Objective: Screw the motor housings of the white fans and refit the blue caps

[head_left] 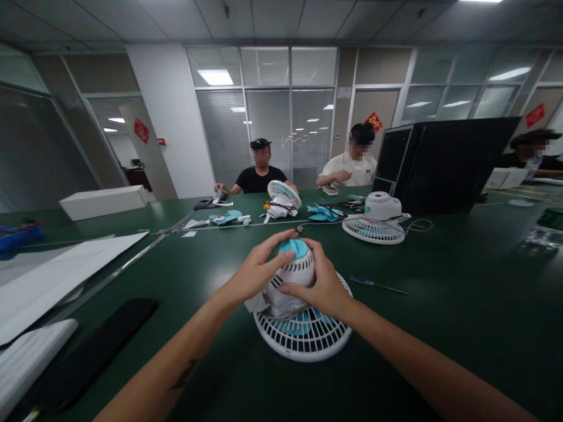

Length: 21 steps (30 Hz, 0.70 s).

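Observation:
A white electric fan point(288, 293) lies face down on the green table, its round grille point(308, 346) against the surface and its motor housing pointing up. On top of the housing sits a light blue knob point(295, 248). My left hand point(264, 264) curves over the left side of the housing, its thumb and fingers on the blue knob. Around the right side of the housing wraps my right hand point(323, 278), with the thumb across the front. Blue blades show through the grille. To the right lies a screwdriver point(378, 285), apart from both hands.
A second fan point(373, 228) lies face down beyond, beside a black computer case point(444, 164). Another fan point(281, 199) and blue blade parts point(323, 213) are at the back. Two people sit opposite; another is far right. White panels point(65, 275) and a black pouch point(101, 346) lie left.

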{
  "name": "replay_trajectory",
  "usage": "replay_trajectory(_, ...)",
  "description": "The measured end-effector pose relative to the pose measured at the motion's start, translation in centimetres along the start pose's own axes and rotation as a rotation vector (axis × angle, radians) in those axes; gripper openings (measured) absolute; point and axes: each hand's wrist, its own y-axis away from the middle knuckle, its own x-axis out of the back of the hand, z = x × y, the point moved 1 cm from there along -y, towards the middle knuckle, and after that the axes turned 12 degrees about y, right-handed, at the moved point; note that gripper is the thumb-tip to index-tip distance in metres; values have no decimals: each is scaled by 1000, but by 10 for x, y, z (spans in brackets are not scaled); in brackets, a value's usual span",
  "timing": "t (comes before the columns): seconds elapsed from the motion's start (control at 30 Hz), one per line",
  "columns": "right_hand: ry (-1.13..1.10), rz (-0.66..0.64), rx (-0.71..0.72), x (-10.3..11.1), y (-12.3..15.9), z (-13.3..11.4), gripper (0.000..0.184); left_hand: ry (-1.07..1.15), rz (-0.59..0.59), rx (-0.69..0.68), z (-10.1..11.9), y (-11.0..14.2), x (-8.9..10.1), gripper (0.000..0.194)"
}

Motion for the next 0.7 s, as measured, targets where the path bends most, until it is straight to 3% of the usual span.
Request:
replay_trajectory(0.13,25,-5,-1,0,0,-1,88,-161,246,-92,-2,0,-9,49)
replay_trajectory(0.23,32,-7,7,0,1,-2,88,-235,315,-78,-1,1,-11,51)
replay_trajectory(0.47,10,12,23,0,3,-3,85,-253,183,-78,9,4,-6,42)
replay_trajectory(0.7,17,7,4,-1,2,-5,85,-433,36,-140,16,4,1,33)
